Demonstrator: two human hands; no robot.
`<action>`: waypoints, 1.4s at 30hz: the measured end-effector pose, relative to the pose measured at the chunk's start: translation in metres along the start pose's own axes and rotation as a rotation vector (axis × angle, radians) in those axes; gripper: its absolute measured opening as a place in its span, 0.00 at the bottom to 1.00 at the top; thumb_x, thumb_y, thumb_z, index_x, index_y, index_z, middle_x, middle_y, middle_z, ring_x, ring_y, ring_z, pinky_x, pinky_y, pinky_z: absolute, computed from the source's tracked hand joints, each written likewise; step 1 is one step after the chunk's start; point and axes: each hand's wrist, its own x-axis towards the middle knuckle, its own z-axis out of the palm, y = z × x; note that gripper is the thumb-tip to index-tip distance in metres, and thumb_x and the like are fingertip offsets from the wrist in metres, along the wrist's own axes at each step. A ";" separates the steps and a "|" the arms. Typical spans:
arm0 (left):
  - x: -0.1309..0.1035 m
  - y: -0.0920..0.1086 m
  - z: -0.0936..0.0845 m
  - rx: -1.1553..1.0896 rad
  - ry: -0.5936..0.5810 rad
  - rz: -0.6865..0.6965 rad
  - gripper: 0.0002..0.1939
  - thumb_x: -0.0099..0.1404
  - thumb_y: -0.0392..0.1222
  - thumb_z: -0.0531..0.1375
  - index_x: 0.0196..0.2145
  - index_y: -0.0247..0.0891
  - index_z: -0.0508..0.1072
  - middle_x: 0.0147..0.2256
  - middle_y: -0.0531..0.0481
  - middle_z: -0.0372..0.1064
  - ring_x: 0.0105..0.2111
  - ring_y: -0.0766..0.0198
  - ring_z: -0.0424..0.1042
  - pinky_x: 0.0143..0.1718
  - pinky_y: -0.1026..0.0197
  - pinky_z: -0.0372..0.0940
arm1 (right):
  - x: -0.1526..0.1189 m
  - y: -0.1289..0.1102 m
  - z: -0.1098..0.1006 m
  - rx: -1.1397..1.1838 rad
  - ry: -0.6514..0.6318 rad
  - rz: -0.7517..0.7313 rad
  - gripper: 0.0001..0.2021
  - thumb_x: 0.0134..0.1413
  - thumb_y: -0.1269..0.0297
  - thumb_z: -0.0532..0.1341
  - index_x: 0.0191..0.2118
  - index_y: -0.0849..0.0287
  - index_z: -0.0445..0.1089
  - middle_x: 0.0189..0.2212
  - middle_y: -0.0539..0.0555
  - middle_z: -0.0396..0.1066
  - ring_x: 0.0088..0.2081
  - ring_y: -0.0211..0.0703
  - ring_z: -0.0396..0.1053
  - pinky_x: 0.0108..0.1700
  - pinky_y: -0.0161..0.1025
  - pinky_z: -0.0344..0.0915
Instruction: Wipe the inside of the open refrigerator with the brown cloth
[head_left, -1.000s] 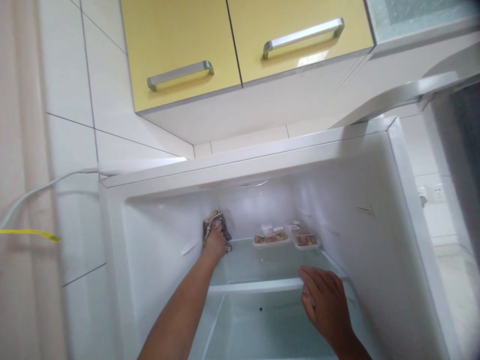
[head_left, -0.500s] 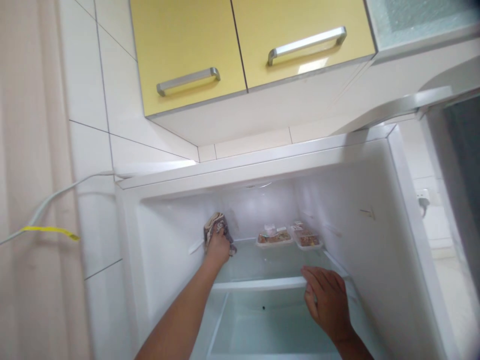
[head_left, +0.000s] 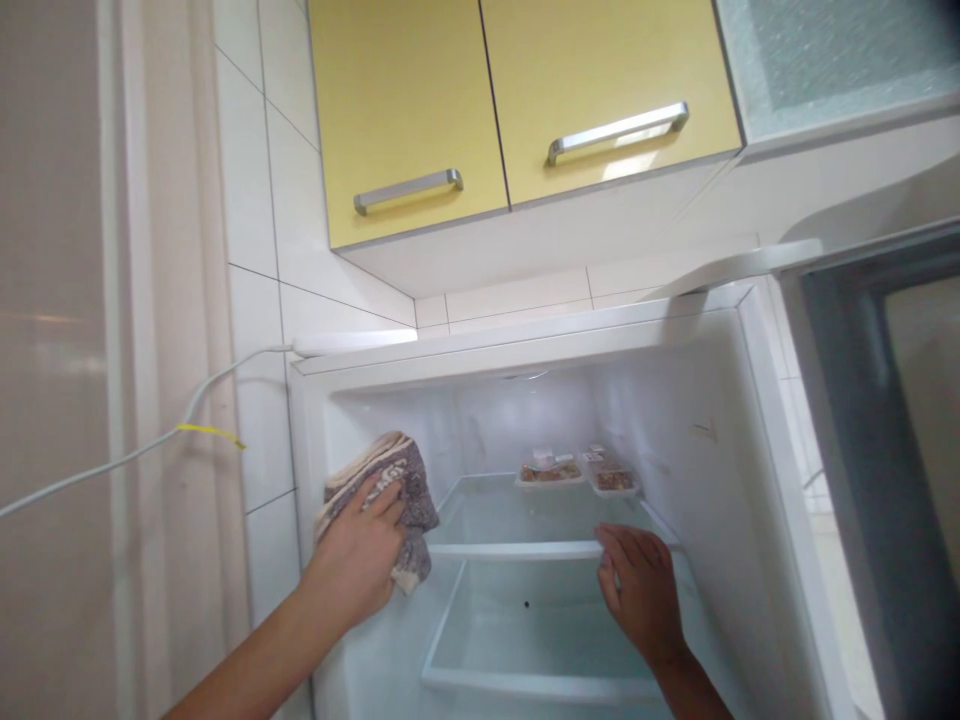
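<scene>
My left hand [head_left: 358, 560] is closed on a folded brown-and-cream cloth [head_left: 409, 490], pressed to the left inner wall of an open refrigerator [head_left: 517, 335], near its front. My right hand [head_left: 641, 590] has curled fingers at the front edge of the upper glass shelf [head_left: 510, 550], its thumb lower than the fingertips. Toward the back of that shelf sit two clear food trays, the left tray [head_left: 550, 470] and the right tray [head_left: 613, 478]. Below it is a lower shelf [head_left: 540, 687], with a small dark spot seen above it on the back wall.
Yellow cabinets [head_left: 420, 110] with metal handles hang above the refrigerator. Its door [head_left: 847, 420] stands open at the right. A white cable [head_left: 202, 390] with a yellow tie runs across at the left, beside the tiled wall [head_left: 255, 220].
My left hand has brought the cloth from deep inside along the left wall toward the front, and the cloth is more spread out. My right hand stays at the shelf edge. The view has shifted slightly.
</scene>
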 end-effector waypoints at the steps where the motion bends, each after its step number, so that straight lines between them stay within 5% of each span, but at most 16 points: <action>1: -0.003 -0.006 -0.007 -0.001 0.043 -0.008 0.20 0.54 0.45 0.63 0.44 0.38 0.81 0.58 0.38 0.72 0.66 0.47 0.58 0.72 0.41 0.37 | 0.000 0.000 0.000 -0.002 -0.005 0.002 0.15 0.60 0.75 0.55 0.49 0.58 0.71 0.43 0.55 0.77 0.47 0.50 0.69 0.55 0.50 0.60; 5: 0.011 -0.025 -0.024 0.000 0.201 -0.043 0.18 0.52 0.42 0.63 0.41 0.39 0.81 0.56 0.39 0.74 0.65 0.43 0.59 0.71 0.41 0.34 | 0.000 0.000 -0.003 -0.016 -0.023 0.002 0.15 0.59 0.75 0.56 0.50 0.58 0.71 0.43 0.55 0.77 0.47 0.50 0.69 0.55 0.50 0.61; 11: 0.081 -0.035 -0.021 0.009 0.215 -0.063 0.12 0.52 0.38 0.62 0.34 0.37 0.82 0.41 0.37 0.79 0.57 0.39 0.66 0.69 0.40 0.36 | 0.001 0.000 -0.007 -0.027 -0.042 -0.023 0.16 0.59 0.76 0.56 0.51 0.59 0.70 0.44 0.56 0.76 0.48 0.50 0.69 0.55 0.51 0.61; 19: 0.187 -0.032 0.037 0.028 0.084 -0.080 0.12 0.57 0.45 0.65 0.35 0.36 0.83 0.43 0.37 0.80 0.59 0.41 0.65 0.68 0.37 0.41 | -0.003 0.005 -0.002 -0.053 -0.047 -0.049 0.17 0.60 0.75 0.55 0.52 0.57 0.69 0.45 0.55 0.76 0.48 0.50 0.70 0.55 0.50 0.61; 28: 0.246 -0.017 0.107 0.000 0.087 -0.082 0.26 0.53 0.49 0.70 0.46 0.29 0.80 0.54 0.31 0.74 0.65 0.36 0.57 0.70 0.35 0.32 | -0.014 0.024 0.012 -0.104 -0.009 -0.141 0.21 0.55 0.73 0.55 0.54 0.53 0.68 0.45 0.53 0.78 0.46 0.48 0.72 0.53 0.49 0.60; 31: 0.257 -0.016 0.118 -0.019 0.087 -0.097 0.28 0.53 0.48 0.70 0.48 0.28 0.79 0.55 0.29 0.72 0.66 0.36 0.56 0.70 0.35 0.30 | -0.017 0.026 0.015 -0.113 -0.002 -0.127 0.21 0.55 0.73 0.55 0.54 0.53 0.69 0.45 0.53 0.78 0.46 0.49 0.72 0.53 0.50 0.60; 35: 0.256 -0.009 0.120 -0.031 0.087 -0.127 0.19 0.60 0.41 0.63 0.47 0.28 0.80 0.53 0.30 0.74 0.66 0.37 0.57 0.70 0.34 0.31 | -0.014 0.026 0.013 -0.121 -0.012 -0.178 0.21 0.53 0.73 0.57 0.53 0.53 0.69 0.45 0.52 0.78 0.45 0.47 0.72 0.51 0.47 0.60; 42: 0.208 0.009 0.098 -0.106 0.060 -0.113 0.15 0.61 0.34 0.56 0.39 0.35 0.83 0.39 0.36 0.81 0.55 0.39 0.70 0.67 0.29 0.41 | -0.004 0.010 0.001 -0.077 -0.028 -0.068 0.18 0.58 0.76 0.54 0.52 0.55 0.69 0.44 0.53 0.77 0.46 0.47 0.71 0.53 0.48 0.61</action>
